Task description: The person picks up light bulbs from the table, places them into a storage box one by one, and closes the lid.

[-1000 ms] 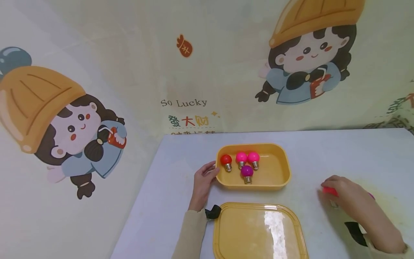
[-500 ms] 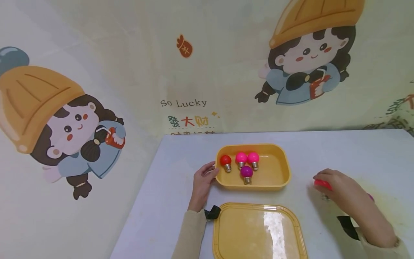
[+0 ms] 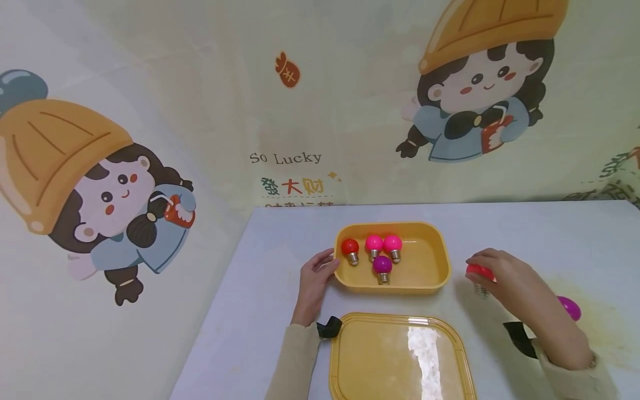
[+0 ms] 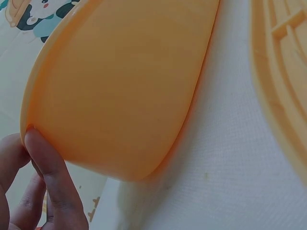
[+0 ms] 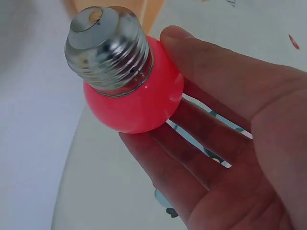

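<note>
A yellow plastic box [image 3: 425,261] stands at the middle of the table, with several small light bulbs inside: a red bulb [image 3: 350,247], two pink ones side by side and a purple bulb [image 3: 382,265]. My left hand [image 3: 314,280] pinches the box's left rim between thumb and fingers, as the left wrist view also shows at the box wall [image 4: 120,86]. To the right of the box, my right hand [image 3: 520,289] holds a pinkish-red light bulb [image 5: 139,103] by its globe. The bulb's silver screw base [image 3: 481,290] points down toward the table.
A flat yellow lid [image 3: 390,355] lies in front of the box, near my left cuff. Another purple bulb [image 3: 569,308] sits on the white table [image 3: 280,239] behind my right wrist. A wall covering with cartoon figures rises behind the table.
My right hand has moved left toward the box, carrying the pinkish-red bulb. The purple bulb on the table shows more from behind the wrist. My left hand stays at the rim.
</note>
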Motion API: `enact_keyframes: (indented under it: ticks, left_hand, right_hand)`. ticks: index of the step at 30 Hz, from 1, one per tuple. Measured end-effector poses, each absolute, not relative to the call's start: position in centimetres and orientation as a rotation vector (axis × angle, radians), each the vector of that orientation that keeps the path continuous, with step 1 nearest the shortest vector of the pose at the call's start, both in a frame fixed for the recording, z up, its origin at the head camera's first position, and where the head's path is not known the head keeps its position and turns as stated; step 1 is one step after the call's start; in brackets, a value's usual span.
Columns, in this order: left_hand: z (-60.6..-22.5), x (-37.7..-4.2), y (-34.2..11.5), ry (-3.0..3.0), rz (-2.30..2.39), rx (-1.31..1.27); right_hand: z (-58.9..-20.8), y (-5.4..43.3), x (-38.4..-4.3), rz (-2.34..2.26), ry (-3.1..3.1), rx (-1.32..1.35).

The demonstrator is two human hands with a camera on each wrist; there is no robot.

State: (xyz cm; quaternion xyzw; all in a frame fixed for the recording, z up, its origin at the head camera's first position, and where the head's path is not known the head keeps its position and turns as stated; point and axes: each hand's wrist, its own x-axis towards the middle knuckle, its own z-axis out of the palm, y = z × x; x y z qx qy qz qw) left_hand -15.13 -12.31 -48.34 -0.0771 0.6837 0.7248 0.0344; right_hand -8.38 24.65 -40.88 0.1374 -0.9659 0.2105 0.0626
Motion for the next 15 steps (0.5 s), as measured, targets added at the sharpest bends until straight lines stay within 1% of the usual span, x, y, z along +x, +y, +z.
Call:
enact_keyframes:
  ticks: [6, 15]
  left_hand:
    - [-48.3, -15.2, -12.1, 2.110, 2.232, -0.215]
    - [-48.3, -15.0, -12.3, 2.108, 2.220, -0.242]
  right_hand:
    - [-39.9, 23.8, -8.7, 0.656, -2.860, 0.443]
    - [-39.5, 22.0, -9.3, 0.723, -2.810, 0.497]
